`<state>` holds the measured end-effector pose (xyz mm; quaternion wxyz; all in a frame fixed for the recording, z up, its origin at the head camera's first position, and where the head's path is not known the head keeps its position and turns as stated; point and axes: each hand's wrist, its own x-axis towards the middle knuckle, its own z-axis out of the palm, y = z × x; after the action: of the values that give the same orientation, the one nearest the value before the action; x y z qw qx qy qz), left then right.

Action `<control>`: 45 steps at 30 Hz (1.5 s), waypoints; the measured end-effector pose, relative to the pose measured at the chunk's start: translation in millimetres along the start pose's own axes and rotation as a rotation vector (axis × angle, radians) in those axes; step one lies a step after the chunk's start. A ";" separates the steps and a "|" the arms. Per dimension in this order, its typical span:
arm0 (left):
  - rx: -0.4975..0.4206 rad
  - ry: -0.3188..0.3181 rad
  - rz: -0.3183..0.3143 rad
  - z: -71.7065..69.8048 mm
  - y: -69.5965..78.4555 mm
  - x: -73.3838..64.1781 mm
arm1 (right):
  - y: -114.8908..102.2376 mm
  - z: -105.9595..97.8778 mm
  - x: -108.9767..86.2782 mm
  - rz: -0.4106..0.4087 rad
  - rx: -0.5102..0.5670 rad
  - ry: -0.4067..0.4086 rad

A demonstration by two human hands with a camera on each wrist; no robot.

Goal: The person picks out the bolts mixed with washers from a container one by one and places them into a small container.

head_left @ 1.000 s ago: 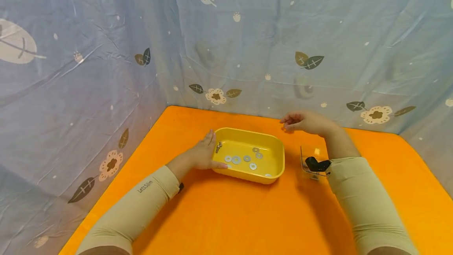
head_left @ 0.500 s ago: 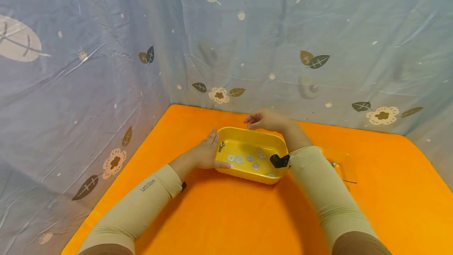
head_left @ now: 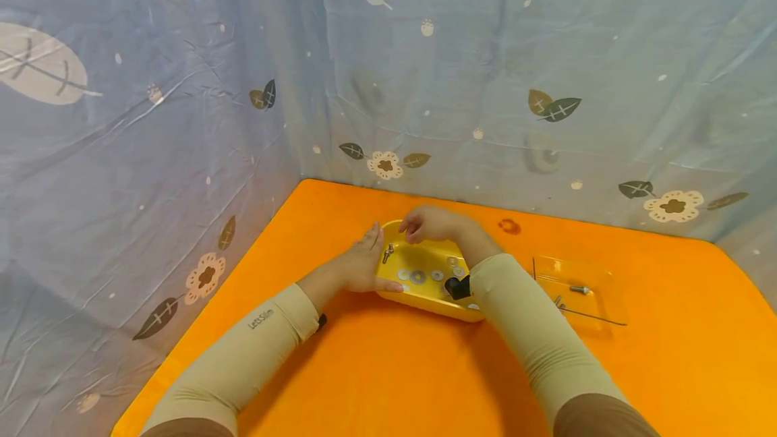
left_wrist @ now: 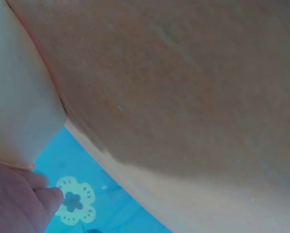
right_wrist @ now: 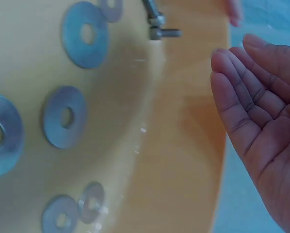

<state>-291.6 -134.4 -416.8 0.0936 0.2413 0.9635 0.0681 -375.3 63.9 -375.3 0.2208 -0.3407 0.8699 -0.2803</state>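
Note:
A yellow plastic tray [head_left: 425, 307] holds several flat metal washers [head_left: 417, 277] and a few small bolts [head_left: 388, 253] at its left end. My left hand [head_left: 358, 265] grips that end, with the thumb over the front rim and the fingers along the left side. My right hand [head_left: 434, 224] is over the tray's back rim, near the bolts. In the right wrist view its fingers are loosely bent and nothing shows between them. Washers [right_wrist: 65, 116] and bolts [right_wrist: 157, 33] lie beside it there. Skin fills most of the left wrist view.
Right of the tray, partly behind the right sleeve, lies a shallow clear box [head_left: 601, 302] with a bolt [head_left: 579, 289] and thin dark rods. A reddish mark [head_left: 508, 226] is on the orange tabletop [head_left: 388, 376]. Blue patterned curtains [head_left: 461, 73] hang behind and at the left.
My right hand has moved left from beside the tray to over its back rim, uncovering the clear box. The left hand has kept its hold on the tray.

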 end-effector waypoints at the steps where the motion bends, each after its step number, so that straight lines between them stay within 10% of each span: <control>1: 0.002 -0.002 0.001 -0.1 0.5 0.4 | 0.9 2.0 1.7 0.004 -0.001 -0.005; 45: -0.017 -0.002 0.001 -1.2 1.0 -0.2 | 22.9 53.0 35.7 -0.041 -0.140 0.039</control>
<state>-291.2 -133.7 -415.3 0.0966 0.2411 0.9627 0.0763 -379.5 34.5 -436.3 0.1735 -0.3674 0.8843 -0.2300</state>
